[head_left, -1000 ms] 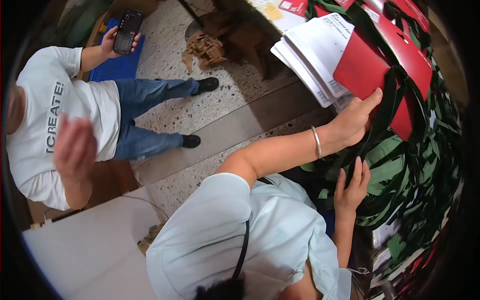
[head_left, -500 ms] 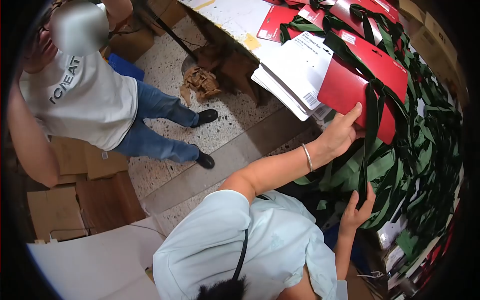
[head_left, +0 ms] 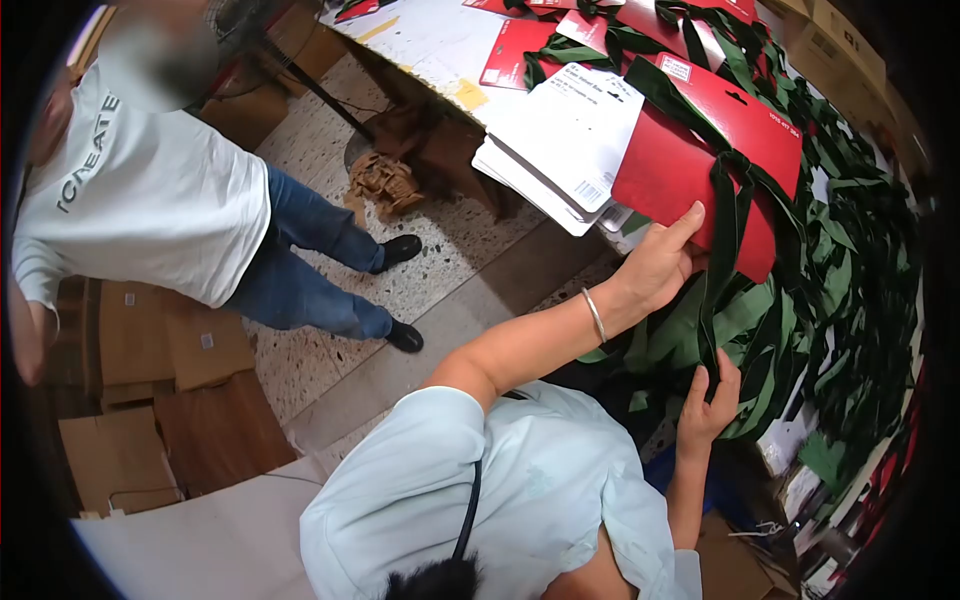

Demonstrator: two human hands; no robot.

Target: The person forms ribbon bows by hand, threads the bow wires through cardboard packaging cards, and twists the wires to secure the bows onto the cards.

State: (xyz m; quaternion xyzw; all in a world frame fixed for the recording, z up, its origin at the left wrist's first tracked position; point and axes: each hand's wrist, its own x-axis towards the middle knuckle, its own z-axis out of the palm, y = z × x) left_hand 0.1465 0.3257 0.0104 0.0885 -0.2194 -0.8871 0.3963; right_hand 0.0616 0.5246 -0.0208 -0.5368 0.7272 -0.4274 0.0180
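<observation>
My left hand (head_left: 665, 262), with a silver bangle on the wrist, grips the lower edge of a red card (head_left: 670, 170), thumb on top. A dark green velvet ribbon bow (head_left: 738, 165) is tied on the card, its tails hanging down. Below it, my right hand (head_left: 712, 408) has its thumb and fingers around the lower end of one ribbon tail (head_left: 712, 300). Next to the red card, a stack of white printed cards (head_left: 575, 125) lies at the table's corner. A big heap of green ribbons (head_left: 850, 270) fills the space beyond my hands.
More red cards with ribbons (head_left: 505, 55) lie on the white table (head_left: 420, 45). A co-worker (head_left: 150, 200) stands across the speckled floor. Crumpled brown paper (head_left: 385, 185) sits by a stand's base. Cardboard boxes (head_left: 840, 50) stand behind the ribbons; flattened cardboard (head_left: 120, 450) lies at left.
The whole view has shifted slightly, moving the table and my hands a little left in it. My hands keep their hold on card and ribbon. The co-worker's arms have moved.
</observation>
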